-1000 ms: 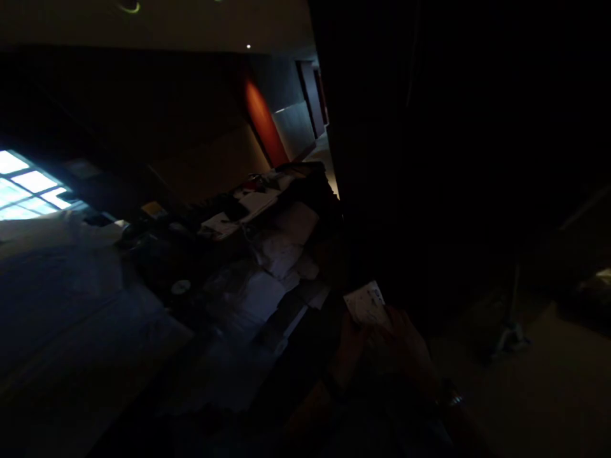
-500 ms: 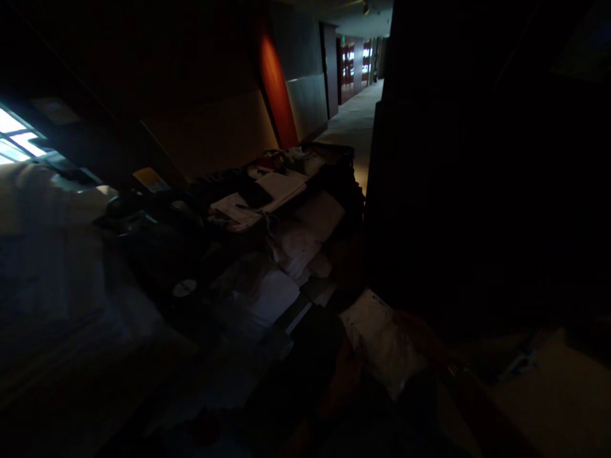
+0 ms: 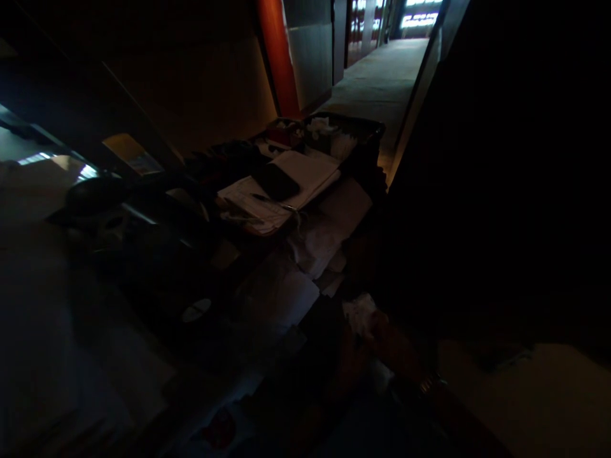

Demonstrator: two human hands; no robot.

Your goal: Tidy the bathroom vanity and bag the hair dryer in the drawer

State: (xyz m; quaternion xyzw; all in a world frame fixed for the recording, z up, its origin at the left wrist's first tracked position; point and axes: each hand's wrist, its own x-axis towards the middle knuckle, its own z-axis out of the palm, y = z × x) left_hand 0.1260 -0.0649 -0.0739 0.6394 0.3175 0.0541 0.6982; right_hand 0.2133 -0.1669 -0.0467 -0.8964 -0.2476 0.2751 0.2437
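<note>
Low light hides most detail. At the lower right, my right hand (image 3: 386, 346) grips a small piece of white paper (image 3: 359, 313) between its fingers, with a metal wristband (image 3: 427, 383) on the wrist. A dim reddish shape (image 3: 352, 366) beside the paper may be my left hand, but the darkness hides its fingers. Just up and left of the hands lies a heap of papers and white cloth (image 3: 317, 238), which neither hand appears to touch.
Papers with a black rectangular object (image 3: 275, 181) on them top a dark, cluttered pile. A dark bowl-like object (image 3: 94, 194) sits at the left. A tall dark mass (image 3: 496, 191) fills the right. A carpeted corridor (image 3: 377, 83) runs away behind.
The view has swung and the corridor now shows more fully at the top. The white paper looks smaller in my hand than before, and the hands have shifted slightly down and left.
</note>
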